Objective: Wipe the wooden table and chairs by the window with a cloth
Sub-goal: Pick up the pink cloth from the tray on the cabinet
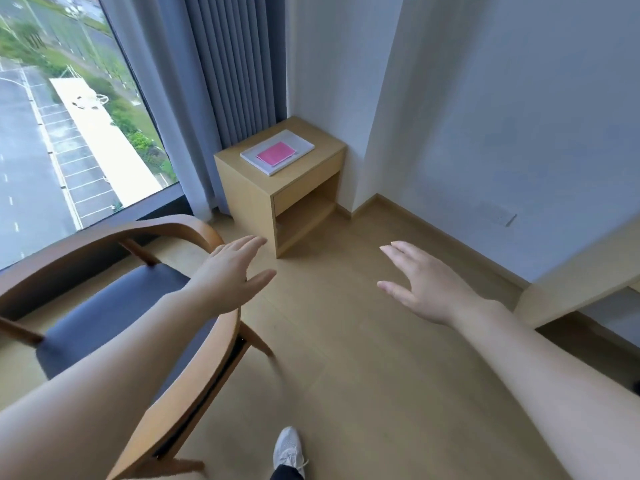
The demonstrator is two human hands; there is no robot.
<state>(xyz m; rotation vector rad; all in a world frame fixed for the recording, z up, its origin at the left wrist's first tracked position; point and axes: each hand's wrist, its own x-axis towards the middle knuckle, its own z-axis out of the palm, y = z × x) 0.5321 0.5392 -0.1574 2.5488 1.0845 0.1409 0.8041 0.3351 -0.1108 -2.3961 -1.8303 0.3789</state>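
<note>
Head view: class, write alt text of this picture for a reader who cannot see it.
Two bare, open hands, left hand and right hand, reach forward holding nothing. A wooden chair with a dark seat stands left by the window; ahead, a small wooden table bears a white pad with a pink cloth.

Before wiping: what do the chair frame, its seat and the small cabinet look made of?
Chair frame: wood, smooth satin finish, faint grain showing. Seat: dark blue matte padding, fabric or leatherette; cannot tell which. Small cabinet: pale wood or laminate board, flat and even, grain barely visible.
</note>
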